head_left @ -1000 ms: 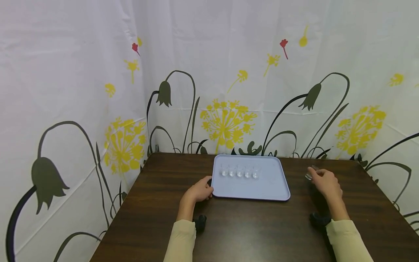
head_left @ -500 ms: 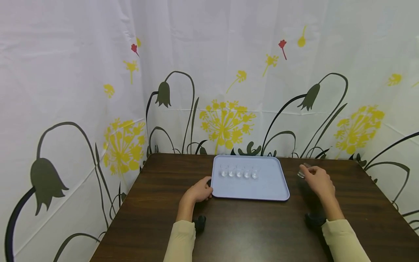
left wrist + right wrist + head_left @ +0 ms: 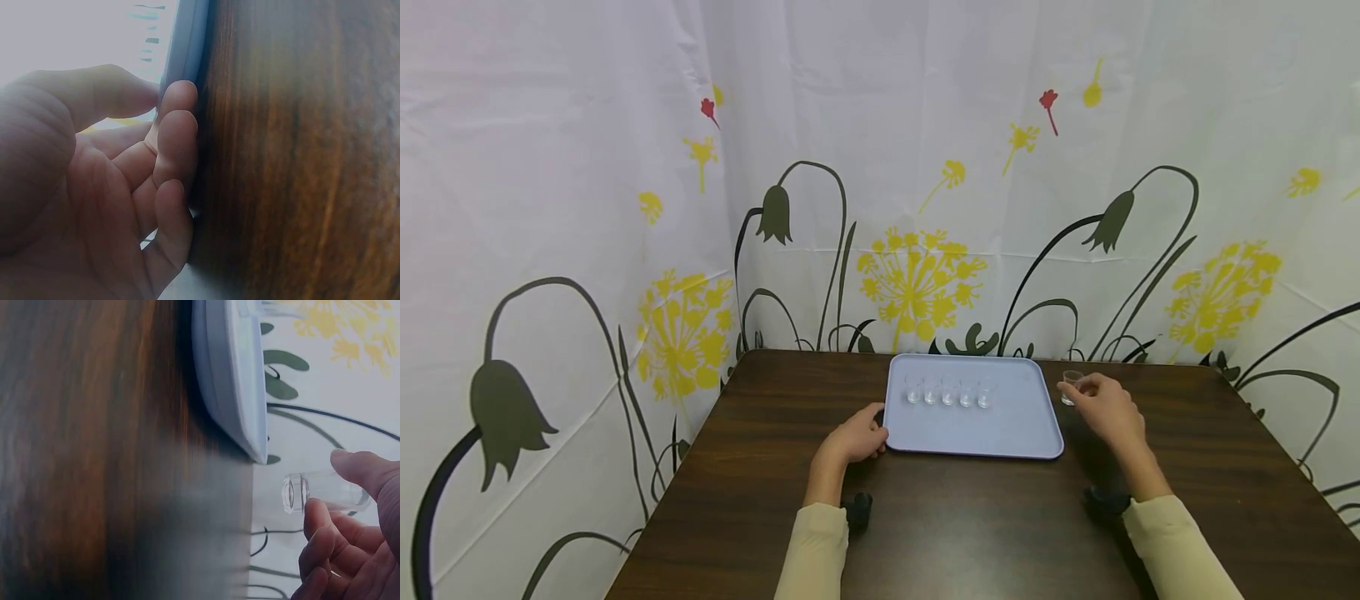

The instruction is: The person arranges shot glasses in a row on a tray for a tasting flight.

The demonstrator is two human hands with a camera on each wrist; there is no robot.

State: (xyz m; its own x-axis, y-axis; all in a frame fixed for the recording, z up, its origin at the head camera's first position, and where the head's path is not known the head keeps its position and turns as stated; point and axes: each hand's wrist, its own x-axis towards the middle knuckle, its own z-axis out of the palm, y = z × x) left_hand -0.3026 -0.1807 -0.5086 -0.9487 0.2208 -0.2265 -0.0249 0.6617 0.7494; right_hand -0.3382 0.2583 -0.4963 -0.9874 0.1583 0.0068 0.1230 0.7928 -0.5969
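Note:
A pale blue tray (image 3: 970,437) lies on the dark wooden table, with several small clear shot glasses (image 3: 948,395) standing in a row across its middle. My left hand (image 3: 853,437) holds the tray's left edge near the front corner; in the left wrist view the thumb is at the rim and the fingers curl beneath it. Just beyond the tray's right side, my right hand (image 3: 1108,412) pinches another clear shot glass (image 3: 325,490) between thumb and fingers. The right wrist view shows this glass upright, its thick base above table level and nothing visible inside.
The brown table (image 3: 1000,533) ends at the back against a white curtain (image 3: 880,108) with printed flowers. A black wrist device (image 3: 857,511) sits at the left wrist and another dark one (image 3: 1105,502) at the right.
My right hand has carried the shot glass leftward toward the tray's right edge, and the glass has gone from tilted to upright. The left hand and the tray stay put.

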